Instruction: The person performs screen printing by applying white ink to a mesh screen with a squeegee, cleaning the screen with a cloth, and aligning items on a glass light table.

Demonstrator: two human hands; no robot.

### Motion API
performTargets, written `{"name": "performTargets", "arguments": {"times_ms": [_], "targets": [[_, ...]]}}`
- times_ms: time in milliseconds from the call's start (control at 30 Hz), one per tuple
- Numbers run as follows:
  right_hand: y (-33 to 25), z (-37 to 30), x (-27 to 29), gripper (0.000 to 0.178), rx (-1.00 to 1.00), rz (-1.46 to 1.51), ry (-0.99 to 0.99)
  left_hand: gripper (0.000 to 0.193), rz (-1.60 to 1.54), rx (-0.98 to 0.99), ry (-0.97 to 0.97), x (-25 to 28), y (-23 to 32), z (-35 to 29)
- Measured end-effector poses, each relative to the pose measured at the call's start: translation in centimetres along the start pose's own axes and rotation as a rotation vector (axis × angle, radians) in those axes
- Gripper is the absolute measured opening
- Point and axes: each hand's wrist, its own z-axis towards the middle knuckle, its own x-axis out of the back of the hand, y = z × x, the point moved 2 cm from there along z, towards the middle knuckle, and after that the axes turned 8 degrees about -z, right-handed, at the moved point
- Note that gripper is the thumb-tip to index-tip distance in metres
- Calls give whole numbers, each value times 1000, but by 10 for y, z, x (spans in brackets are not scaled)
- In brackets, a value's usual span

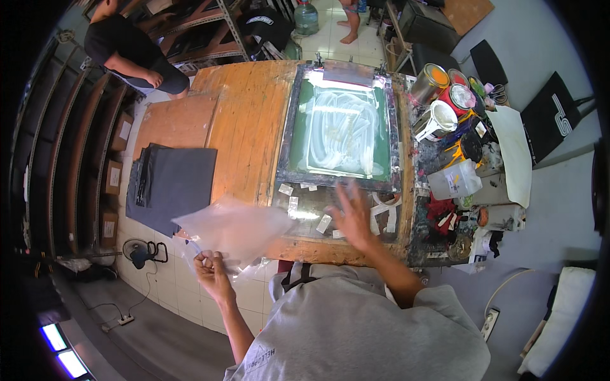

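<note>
My left hand (215,274) pinches the near edge of a thin, see-through plastic sheet (235,225), lifted off the left front corner of the wooden table (244,114). My right hand (352,219) hovers with fingers spread over the table's front part, slightly blurred and holding nothing that I can see. Just beyond it lies a screen-printing frame (290,127) with green mesh and whitish smears across its middle. Several short strips of pale tape (293,205) are stuck to the glossy surface between the frame and me. Part of the table is hidden behind the plastic sheet.
Dark flat sheets (184,181) are stacked at the table's left. Ink cans (438,120) and a clear plastic tub (454,181) crowd the right side. A person (127,51) stands at the far left by shelves. A small fan (136,253) sits on the floor.
</note>
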Motion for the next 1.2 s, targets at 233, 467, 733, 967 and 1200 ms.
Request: {"name": "performTargets", "arguments": {"times_ms": [233, 467, 733, 967, 1200], "targets": [[54, 77, 28, 103, 484, -617, -109, 44, -125, -30, -191, -35, 54, 19], [36, 120, 126, 101, 492, -465, -52, 67, -295, 47, -519, -77, 93, 3], [49, 206, 211, 96, 285, -287, 416, 75, -528, 24, -850, -150, 104, -5], [51, 224, 222, 94, 239, -332, 373, 57, -168, 352, -816, -191, -21, 63], [58, 226, 217, 84, 210, -349, 315, 47, -36, 393, -797, -224, -115, 88]]}}
